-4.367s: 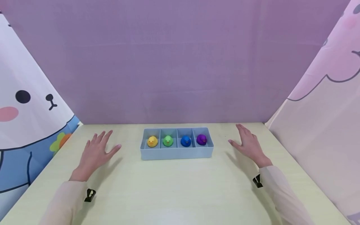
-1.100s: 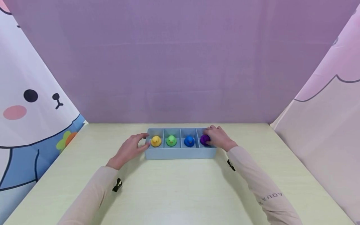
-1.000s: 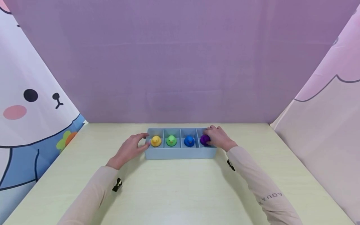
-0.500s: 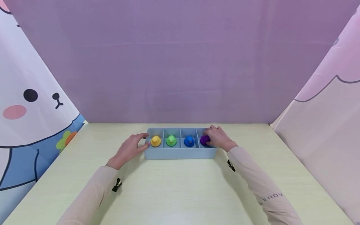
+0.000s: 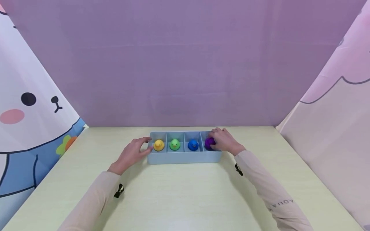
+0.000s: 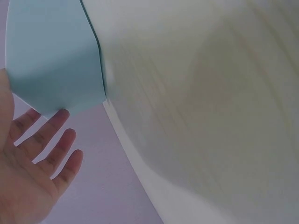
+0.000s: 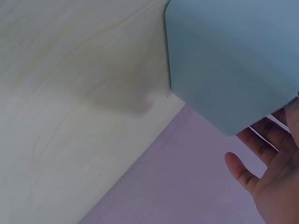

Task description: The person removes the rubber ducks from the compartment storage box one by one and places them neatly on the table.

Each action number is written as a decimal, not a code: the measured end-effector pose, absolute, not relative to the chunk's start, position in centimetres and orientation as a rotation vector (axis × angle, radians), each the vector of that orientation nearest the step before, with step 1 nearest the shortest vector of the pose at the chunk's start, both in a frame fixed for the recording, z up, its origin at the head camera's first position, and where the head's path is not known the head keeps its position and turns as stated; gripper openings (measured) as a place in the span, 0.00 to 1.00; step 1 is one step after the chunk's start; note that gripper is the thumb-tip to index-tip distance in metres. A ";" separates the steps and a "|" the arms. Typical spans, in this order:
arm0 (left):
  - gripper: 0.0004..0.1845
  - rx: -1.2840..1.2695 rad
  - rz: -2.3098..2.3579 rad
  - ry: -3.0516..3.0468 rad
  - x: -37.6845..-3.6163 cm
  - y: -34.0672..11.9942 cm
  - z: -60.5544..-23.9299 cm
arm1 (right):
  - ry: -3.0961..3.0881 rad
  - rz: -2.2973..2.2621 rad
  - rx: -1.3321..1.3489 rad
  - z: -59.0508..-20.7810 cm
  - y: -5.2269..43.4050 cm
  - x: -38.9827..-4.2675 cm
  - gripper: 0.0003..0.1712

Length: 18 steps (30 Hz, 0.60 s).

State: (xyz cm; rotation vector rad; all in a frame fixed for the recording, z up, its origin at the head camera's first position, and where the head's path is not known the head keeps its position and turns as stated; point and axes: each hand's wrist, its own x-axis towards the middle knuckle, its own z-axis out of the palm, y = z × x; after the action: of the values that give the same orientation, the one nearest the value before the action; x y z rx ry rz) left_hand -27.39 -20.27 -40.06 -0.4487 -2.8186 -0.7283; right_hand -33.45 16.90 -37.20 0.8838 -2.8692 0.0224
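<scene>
A light-blue tray (image 5: 185,157) with a row of compartments stands near the table's back edge. In the head view it bears, from left to right, a yellow toy duck (image 5: 158,145), a green duck (image 5: 174,144), a blue duck (image 5: 193,145) and a purple duck (image 5: 209,143). My right hand (image 5: 226,142) reaches over the tray's right end and pinches the purple duck, thumb in front and fingers behind, partly covering it. At the left end, my left hand (image 5: 130,154) has its thumb and fingers spread apart, tips at the rim just left of the yellow duck.
The tray rests on a pale wooden table (image 5: 179,195). A purple cloth backdrop (image 5: 185,64) rises behind it. Printed cloths flank both sides: a cartoon animal cloth (image 5: 29,128) on the left and a pink-and-cream one (image 5: 332,128) on the right.
Since the earliest frame, both hands have come inward from the table's sides to the tray, the right onto the purple duck. Over the last second the hands stay put; the head view shifts slightly.
</scene>
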 end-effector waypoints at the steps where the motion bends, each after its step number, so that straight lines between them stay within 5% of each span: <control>1: 0.25 -0.448 -0.728 -2.819 -27.4 -20.3 -40.0 | -2.864 0.028 0.887 -37.1 16.9 -33.4 0.19; 18: 0.24 -0.450 -0.718 -2.813 -27.5 -20.3 -40.1 | -2.796 0.080 0.885 -35.3 17.3 -33.2 0.17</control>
State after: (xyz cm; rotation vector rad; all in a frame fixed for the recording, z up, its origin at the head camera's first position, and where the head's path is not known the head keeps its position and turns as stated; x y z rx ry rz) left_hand -27.50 -20.28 -40.08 -0.4498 -2.8131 -0.7180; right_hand -33.21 17.35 -35.30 0.8852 -2.7956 0.0801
